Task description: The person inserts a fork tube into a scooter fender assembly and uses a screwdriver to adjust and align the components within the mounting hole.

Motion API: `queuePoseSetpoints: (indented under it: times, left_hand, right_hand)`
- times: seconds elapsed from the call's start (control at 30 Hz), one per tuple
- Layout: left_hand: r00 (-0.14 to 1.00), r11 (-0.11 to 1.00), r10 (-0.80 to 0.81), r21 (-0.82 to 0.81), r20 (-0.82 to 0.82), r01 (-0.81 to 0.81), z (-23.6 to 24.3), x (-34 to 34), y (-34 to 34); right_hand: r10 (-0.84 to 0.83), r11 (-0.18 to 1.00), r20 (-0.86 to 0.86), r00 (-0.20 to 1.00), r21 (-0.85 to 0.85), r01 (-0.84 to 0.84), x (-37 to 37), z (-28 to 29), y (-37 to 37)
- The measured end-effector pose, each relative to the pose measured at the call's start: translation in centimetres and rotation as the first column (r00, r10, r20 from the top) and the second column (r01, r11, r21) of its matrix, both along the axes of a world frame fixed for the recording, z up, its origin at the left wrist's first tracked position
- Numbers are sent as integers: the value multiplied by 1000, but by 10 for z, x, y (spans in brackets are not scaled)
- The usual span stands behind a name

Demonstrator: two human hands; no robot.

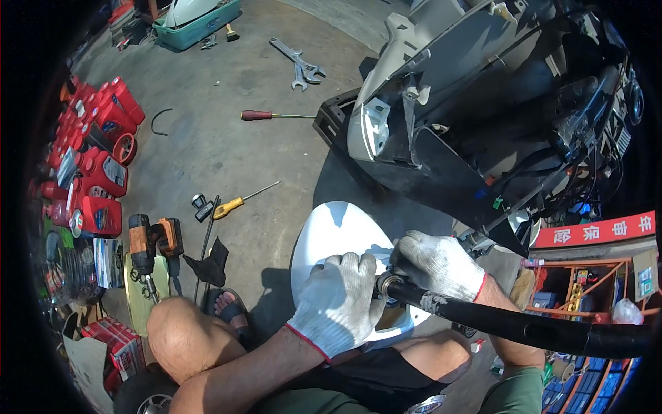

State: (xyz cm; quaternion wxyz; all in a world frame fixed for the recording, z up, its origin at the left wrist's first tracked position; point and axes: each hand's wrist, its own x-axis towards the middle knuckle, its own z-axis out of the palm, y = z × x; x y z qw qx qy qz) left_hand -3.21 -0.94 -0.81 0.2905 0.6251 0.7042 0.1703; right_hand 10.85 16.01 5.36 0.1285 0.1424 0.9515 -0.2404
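Glossy white rounded panel (317,245), scuffed black round tube (496,319) ending over its right side, white-gloved left hand (339,297) and white-gloved right hand (441,262) half-curled there, exact hold hidden

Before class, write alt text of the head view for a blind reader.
A gloved left hand and gloved right hand are at the end of a black tube over a white panel; a drill and yellow screwdriver lie to the left.
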Motion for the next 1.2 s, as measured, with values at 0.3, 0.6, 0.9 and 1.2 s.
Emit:
queuePoseSetpoints:
  times: [0.3, 0.6, 0.9, 1.2]
  left_hand:
    - [998, 1000, -23, 15, 57, 22, -11, 8, 14]
    - [990, 991, -16, 131, 139, -2, -14, 4, 4]
    - [990, 967, 11, 252, 139, -46, -17, 3, -1]
    - [985, 983, -16, 181, 173, -16, -16, 3, 0]
  right_hand:
    - [19, 1000, 12, 1000, 12, -20, 8, -7, 13]
    - [-3, 998, 55, 998, -63, 7, -2, 1, 8]
    - [45, 996, 35, 998, -76, -43, -6, 2, 9]
    - [46, 995, 95, 994, -95, -37, -10, 2, 10]
